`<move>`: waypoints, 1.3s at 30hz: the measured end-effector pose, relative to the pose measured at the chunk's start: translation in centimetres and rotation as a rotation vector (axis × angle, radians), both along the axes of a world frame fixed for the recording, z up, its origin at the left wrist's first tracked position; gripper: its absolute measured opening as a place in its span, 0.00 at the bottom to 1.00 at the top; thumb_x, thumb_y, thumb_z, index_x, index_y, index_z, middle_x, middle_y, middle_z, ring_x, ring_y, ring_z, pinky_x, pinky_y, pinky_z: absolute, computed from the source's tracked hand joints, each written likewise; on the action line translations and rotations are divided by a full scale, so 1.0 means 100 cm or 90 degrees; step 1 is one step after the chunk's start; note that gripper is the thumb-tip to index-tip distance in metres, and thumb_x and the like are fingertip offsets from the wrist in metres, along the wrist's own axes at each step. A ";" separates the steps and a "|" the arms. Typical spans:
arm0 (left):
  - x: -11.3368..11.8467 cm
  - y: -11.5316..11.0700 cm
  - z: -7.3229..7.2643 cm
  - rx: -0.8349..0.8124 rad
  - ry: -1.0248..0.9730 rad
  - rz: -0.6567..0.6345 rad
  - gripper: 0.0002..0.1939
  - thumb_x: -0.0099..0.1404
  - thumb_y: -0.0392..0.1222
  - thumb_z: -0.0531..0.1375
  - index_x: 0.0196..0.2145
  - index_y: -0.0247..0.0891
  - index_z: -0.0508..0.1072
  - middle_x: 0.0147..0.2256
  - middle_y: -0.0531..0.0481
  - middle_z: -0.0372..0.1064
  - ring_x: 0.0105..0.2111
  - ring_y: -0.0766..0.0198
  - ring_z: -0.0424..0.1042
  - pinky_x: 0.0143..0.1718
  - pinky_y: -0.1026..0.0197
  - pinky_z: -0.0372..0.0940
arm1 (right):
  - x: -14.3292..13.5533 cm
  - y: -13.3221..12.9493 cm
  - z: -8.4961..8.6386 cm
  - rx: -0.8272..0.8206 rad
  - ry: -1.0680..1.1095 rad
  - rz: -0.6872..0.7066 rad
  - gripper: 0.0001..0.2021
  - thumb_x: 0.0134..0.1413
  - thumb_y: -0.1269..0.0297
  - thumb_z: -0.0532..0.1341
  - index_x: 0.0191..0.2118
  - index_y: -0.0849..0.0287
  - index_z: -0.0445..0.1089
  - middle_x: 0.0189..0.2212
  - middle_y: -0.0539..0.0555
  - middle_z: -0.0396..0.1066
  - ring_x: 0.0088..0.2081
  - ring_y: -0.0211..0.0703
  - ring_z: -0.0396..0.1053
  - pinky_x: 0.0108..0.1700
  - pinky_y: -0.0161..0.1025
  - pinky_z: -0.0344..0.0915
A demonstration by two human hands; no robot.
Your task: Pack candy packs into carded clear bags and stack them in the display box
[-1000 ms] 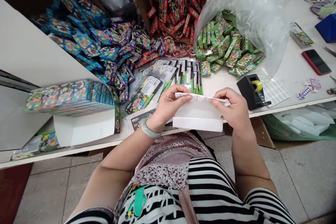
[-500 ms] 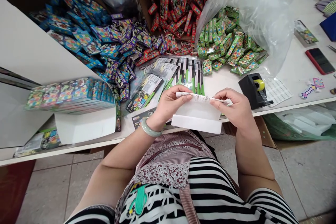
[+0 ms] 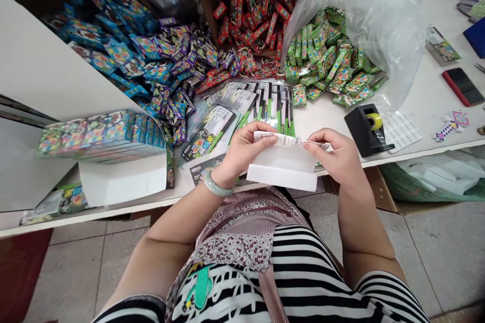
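A white folded card piece [image 3: 284, 161] with round printed marks along its upper edge is held up at the table's front edge. My left hand [image 3: 246, 149], with a pale bangle at the wrist, pinches its upper left corner between thumb and fingers. At the upper right end, my right hand [image 3: 333, 154] pinches it in the same way. Just behind the hands lie fanned flat printed cards [image 3: 215, 123] in black and green. The right hand's nearest neighbour is a black tape dispenser [image 3: 366, 131] with yellow tape.
Piles of small blue boxes [image 3: 109, 25], purple boxes [image 3: 182, 55], red boxes [image 3: 257, 15] and green boxes [image 3: 333, 60] fill the back. A display box [image 3: 125, 179] stands left. Further right are a label sheet [image 3: 401, 131] and a red-cased phone [image 3: 463, 87].
Both hands keep their grip on the white card piece. Its right end and my right hand have shifted very slightly to the left.
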State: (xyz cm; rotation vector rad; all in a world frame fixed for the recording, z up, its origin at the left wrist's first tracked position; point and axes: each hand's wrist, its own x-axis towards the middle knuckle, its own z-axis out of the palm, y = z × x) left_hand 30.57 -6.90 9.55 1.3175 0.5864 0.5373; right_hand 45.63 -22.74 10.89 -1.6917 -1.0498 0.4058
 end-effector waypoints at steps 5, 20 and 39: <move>0.000 -0.002 0.001 -0.005 0.015 -0.003 0.16 0.50 0.49 0.73 0.31 0.38 0.76 0.26 0.54 0.71 0.23 0.72 0.65 0.24 0.68 0.59 | -0.003 -0.001 -0.004 0.010 -0.007 -0.016 0.01 0.54 0.66 0.65 0.33 0.55 0.73 0.29 0.49 0.73 0.30 0.42 0.69 0.33 0.37 0.65; -0.001 0.001 -0.007 0.076 0.028 -0.009 0.17 0.53 0.53 0.72 0.30 0.38 0.76 0.27 0.53 0.73 0.25 0.70 0.66 0.28 0.65 0.62 | 0.001 -0.005 -0.009 -0.012 -0.088 0.020 0.04 0.57 0.66 0.66 0.39 0.53 0.72 0.33 0.49 0.74 0.35 0.45 0.71 0.38 0.40 0.67; 0.000 -0.002 -0.017 0.151 0.042 -0.042 0.16 0.59 0.52 0.67 0.26 0.37 0.72 0.23 0.55 0.65 0.24 0.71 0.60 0.26 0.65 0.55 | 0.002 0.010 0.001 -0.047 -0.183 0.083 0.02 0.60 0.63 0.63 0.35 0.53 0.73 0.32 0.50 0.76 0.35 0.48 0.73 0.42 0.45 0.66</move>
